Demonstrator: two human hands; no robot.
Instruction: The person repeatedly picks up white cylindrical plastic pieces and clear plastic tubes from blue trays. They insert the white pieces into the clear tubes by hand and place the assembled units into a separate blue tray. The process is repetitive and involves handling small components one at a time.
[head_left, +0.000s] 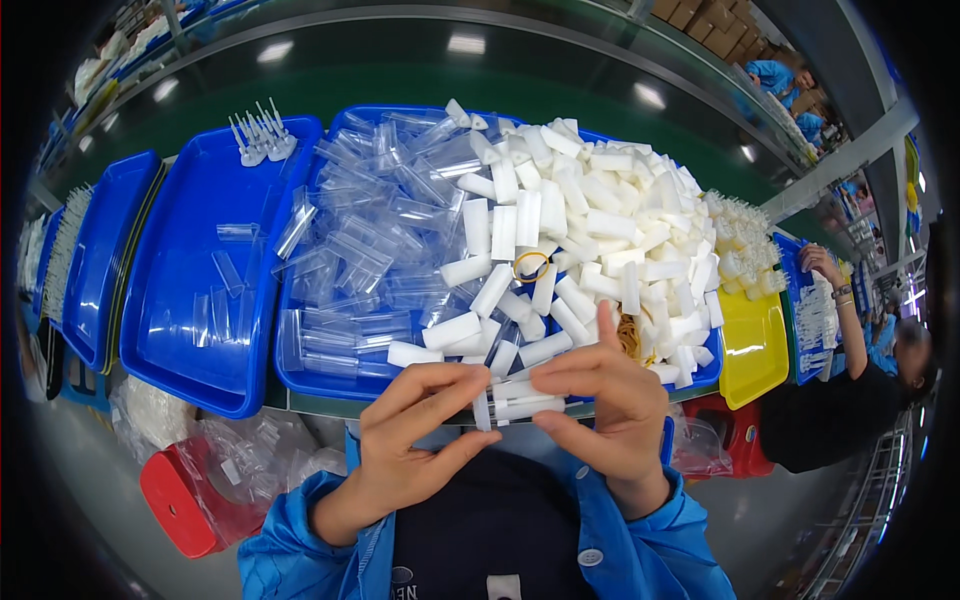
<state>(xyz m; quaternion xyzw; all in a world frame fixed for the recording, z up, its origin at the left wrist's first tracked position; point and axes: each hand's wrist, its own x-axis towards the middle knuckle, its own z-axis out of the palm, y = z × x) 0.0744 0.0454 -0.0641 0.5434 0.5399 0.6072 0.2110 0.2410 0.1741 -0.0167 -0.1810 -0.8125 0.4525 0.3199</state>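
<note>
Just in front of my chest, both hands hold a small assembly of a white round-flanged plastic part with white foam pieces [522,402] along its stem. The thumb and fingers of my left hand [415,435] close on the flange end [482,410]. My right hand [610,405] pinches the foam end, index finger raised. Beyond them, a large blue tray [290,372] holds a heap of clear plastic tubes [355,250] on its left and white foam pieces [600,200] on its right. Tan rubber bands [628,338] lie among the foam, partly behind my right hand; a single band [531,266] lies further left.
Left, another blue tray [190,250] holds a few clear tubes and white pronged parts [263,138]. At right is a yellow tray [752,345] with foam-covered parts [742,245]. A person's arm [850,320] reaches toward trays there. Red stools [178,505] and plastic bags [255,455] stand below.
</note>
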